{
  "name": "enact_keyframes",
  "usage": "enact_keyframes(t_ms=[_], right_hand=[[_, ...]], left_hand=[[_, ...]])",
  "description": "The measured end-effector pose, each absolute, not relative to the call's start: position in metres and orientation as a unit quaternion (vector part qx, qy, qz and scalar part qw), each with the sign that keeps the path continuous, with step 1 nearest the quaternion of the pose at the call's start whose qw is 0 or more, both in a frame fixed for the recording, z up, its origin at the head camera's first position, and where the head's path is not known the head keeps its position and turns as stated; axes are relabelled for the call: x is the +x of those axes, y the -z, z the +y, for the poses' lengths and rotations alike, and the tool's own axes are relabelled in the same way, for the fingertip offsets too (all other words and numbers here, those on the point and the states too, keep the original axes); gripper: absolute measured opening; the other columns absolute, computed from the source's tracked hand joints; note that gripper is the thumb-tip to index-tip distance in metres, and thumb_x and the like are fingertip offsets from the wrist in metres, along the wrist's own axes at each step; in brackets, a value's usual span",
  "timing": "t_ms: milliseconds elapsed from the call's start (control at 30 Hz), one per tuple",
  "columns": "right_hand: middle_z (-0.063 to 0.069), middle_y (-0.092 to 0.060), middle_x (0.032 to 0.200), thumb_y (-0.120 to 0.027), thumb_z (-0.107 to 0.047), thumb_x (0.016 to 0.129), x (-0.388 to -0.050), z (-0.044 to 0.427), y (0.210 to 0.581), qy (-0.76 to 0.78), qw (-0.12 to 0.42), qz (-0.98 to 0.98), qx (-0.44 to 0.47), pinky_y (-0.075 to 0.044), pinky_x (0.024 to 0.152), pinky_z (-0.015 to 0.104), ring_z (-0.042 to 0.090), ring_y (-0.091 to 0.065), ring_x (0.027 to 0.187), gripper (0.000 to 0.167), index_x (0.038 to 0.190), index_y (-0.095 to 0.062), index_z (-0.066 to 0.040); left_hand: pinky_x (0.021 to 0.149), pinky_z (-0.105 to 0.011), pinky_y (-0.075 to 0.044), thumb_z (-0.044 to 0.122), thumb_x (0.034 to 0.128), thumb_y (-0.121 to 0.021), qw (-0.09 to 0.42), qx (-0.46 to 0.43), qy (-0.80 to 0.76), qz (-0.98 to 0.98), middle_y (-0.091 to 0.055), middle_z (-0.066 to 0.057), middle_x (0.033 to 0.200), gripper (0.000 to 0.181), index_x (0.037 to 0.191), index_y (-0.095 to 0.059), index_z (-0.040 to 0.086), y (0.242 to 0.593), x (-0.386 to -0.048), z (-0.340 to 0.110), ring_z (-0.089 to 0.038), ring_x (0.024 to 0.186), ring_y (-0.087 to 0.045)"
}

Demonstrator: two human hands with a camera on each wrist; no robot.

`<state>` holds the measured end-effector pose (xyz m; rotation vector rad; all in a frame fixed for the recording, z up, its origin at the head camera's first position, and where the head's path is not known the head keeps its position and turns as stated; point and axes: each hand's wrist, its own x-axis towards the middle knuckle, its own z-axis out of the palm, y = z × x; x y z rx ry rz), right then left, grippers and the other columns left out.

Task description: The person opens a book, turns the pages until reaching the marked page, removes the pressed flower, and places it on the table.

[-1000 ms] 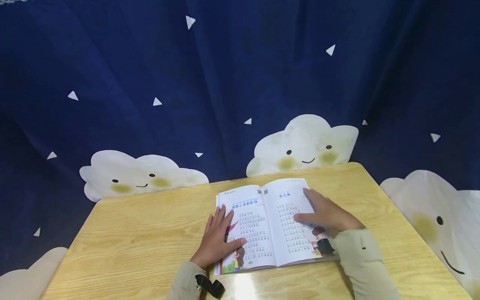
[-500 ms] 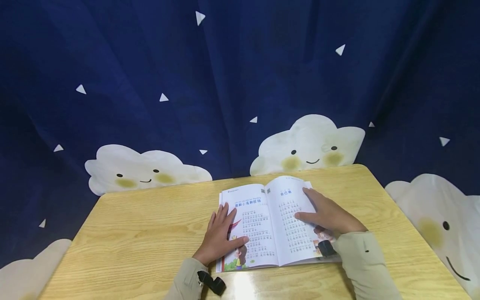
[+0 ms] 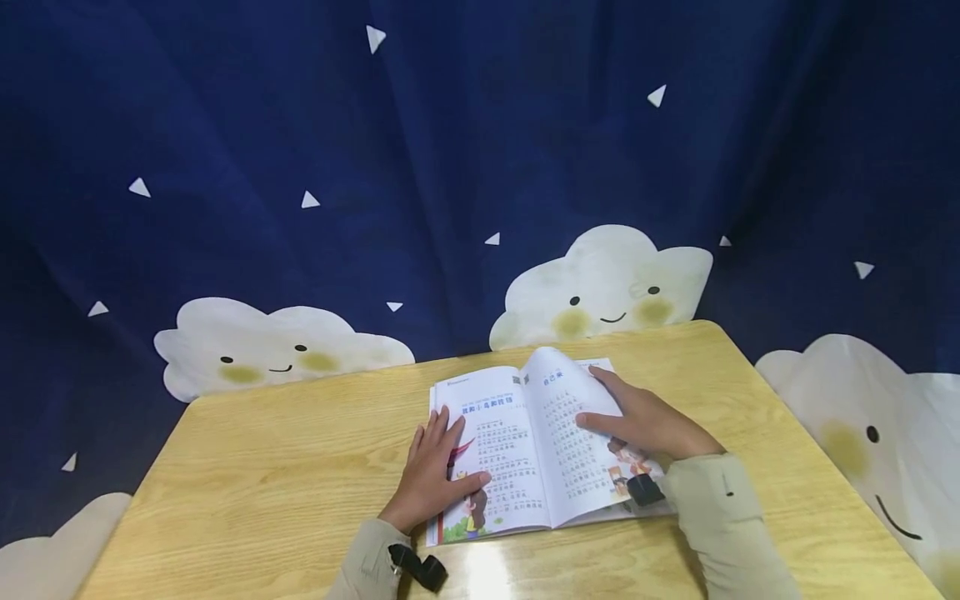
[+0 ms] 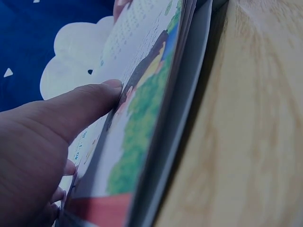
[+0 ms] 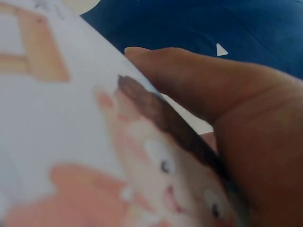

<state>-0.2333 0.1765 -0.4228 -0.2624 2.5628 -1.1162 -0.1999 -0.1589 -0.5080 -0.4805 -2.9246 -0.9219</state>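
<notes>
An open picture book [image 3: 498, 467] with printed text lies on the wooden table in the head view. My left hand [image 3: 431, 479] rests on its left page with fingers spread, and in the left wrist view the thumb [image 4: 90, 101] touches that page by a drawing. My right hand [image 3: 648, 421] holds the outer edge of the right page [image 3: 566, 442], its thumb lying on the printed side. That page bows upward, showing part of the sheet beneath. In the right wrist view the page with a drawn child stands tilted beside the thumb [image 5: 189, 78]; the other fingers are mostly hidden behind it.
The light wooden table [image 3: 277, 467] extends left and right of the book. Behind it hangs a dark blue curtain [image 3: 442, 167] with smiling white clouds and small triangles. A black strap with a small device [image 3: 420, 568] sits on the left wrist.
The right page has risen from nearly flat into an upward curve, its top edge shifting left. My right hand has moved slightly left with it. The left hand stays on its page.
</notes>
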Motion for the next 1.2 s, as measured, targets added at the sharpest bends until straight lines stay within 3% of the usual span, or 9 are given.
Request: enact_keyframes(t_ms=[133, 233, 300, 433, 533, 667, 967, 1133, 1200], right_hand=[[0.006, -0.064, 0.089, -0.065, -0.053, 0.087, -0.231, 0.176, 0.414, 0.424, 0.166, 0.884, -0.103, -0.051, 0.065, 0.035, 0.018, -0.062, 0.069, 0.091, 0.155, -0.016, -0.019], [0.007, -0.064, 0.087, -0.065, -0.050, 0.088, -0.228, 0.176, 0.408, 0.451, 0.163, 0.870, -0.112, -0.052, 0.059, 0.034, 0.020, -0.063, 0.066, 0.089, 0.155, -0.015, -0.020], [0.008, -0.065, 0.091, -0.064, -0.049, 0.089, -0.227, 0.175, 0.406, 0.461, 0.161, 0.864, -0.121, -0.052, 0.066, 0.033, 0.020, -0.064, 0.067, 0.087, 0.155, -0.015, -0.021], [0.014, -0.057, 0.123, -0.061, -0.047, 0.092, -0.226, 0.175, 0.401, 0.468, 0.147, 0.856, -0.161, -0.048, 0.086, 0.040, 0.021, -0.066, 0.073, 0.083, 0.155, -0.015, -0.018], [0.019, -0.041, 0.144, -0.059, -0.050, 0.092, -0.224, 0.175, 0.398, 0.453, 0.127, 0.865, -0.176, -0.042, 0.098, 0.053, 0.031, -0.063, 0.106, 0.081, 0.154, -0.018, -0.018], [0.021, -0.034, 0.150, -0.056, -0.054, 0.092, -0.221, 0.173, 0.394, 0.449, 0.119, 0.869, -0.172, -0.036, 0.102, 0.061, 0.039, -0.030, 0.139, 0.078, 0.154, -0.022, -0.019], [0.011, -0.034, 0.154, -0.040, -0.049, 0.101, -0.218, 0.171, 0.389, 0.451, 0.101, 0.867, -0.184, -0.028, 0.107, 0.062, 0.038, -0.029, 0.140, 0.063, 0.153, -0.025, -0.019], [0.012, -0.032, 0.154, -0.053, -0.048, 0.096, -0.219, 0.171, 0.388, 0.424, 0.080, 0.881, -0.193, -0.034, 0.101, 0.065, 0.042, -0.030, 0.139, 0.070, 0.154, -0.023, -0.021], [0.013, -0.029, 0.155, -0.059, -0.040, 0.095, -0.219, 0.170, 0.387, 0.414, 0.077, 0.885, -0.197, -0.036, 0.100, 0.066, 0.042, -0.033, 0.136, 0.074, 0.155, -0.020, -0.020]], left_hand=[[0.117, -0.051, -0.003, 0.065, 0.0772, -0.065, 0.023, -0.153, 0.296, -0.942, -0.016, -0.016, 0.159, 0.095, 0.150, -0.036, 0.011, 0.508, -0.201, -0.159, -0.032, 0.147, -0.006], [0.117, -0.051, -0.003, 0.065, 0.0773, -0.065, 0.020, -0.153, 0.296, -0.943, -0.016, -0.016, 0.159, 0.095, 0.150, -0.036, 0.011, 0.509, -0.202, -0.159, -0.032, 0.148, -0.005], [0.117, -0.051, -0.003, 0.065, 0.0777, -0.065, 0.020, -0.152, 0.296, -0.943, -0.015, -0.015, 0.160, 0.095, 0.150, -0.035, 0.011, 0.509, -0.201, -0.160, -0.031, 0.148, -0.005], [0.117, -0.050, -0.002, 0.065, 0.0782, -0.065, 0.025, -0.154, 0.299, -0.941, -0.015, -0.015, 0.160, 0.095, 0.150, -0.035, 0.011, 0.508, -0.201, -0.160, -0.031, 0.148, -0.005], [0.117, -0.051, -0.003, 0.065, 0.0783, -0.064, 0.025, -0.154, 0.298, -0.942, -0.015, -0.016, 0.160, 0.095, 0.150, -0.035, 0.010, 0.507, -0.201, -0.160, -0.031, 0.148, -0.006], [0.117, -0.052, -0.003, 0.064, 0.0782, -0.065, 0.020, -0.155, 0.303, -0.940, -0.015, -0.016, 0.159, 0.095, 0.150, -0.035, 0.010, 0.507, -0.200, -0.159, -0.031, 0.148, -0.005], [0.117, -0.052, -0.003, 0.064, 0.0783, -0.064, 0.020, -0.158, 0.304, -0.939, -0.015, -0.016, 0.159, 0.094, 0.150, -0.035, 0.009, 0.507, -0.198, -0.160, -0.032, 0.148, -0.006], [0.117, -0.053, -0.005, 0.065, 0.0780, -0.064, 0.026, -0.157, 0.297, -0.942, -0.016, -0.015, 0.160, 0.095, 0.150, -0.035, 0.010, 0.506, -0.200, -0.160, -0.032, 0.148, -0.006], [0.117, -0.053, -0.005, 0.065, 0.0779, -0.064, 0.026, -0.158, 0.295, -0.942, -0.015, -0.015, 0.160, 0.095, 0.150, -0.035, 0.010, 0.506, -0.201, -0.161, -0.032, 0.147, -0.007]])
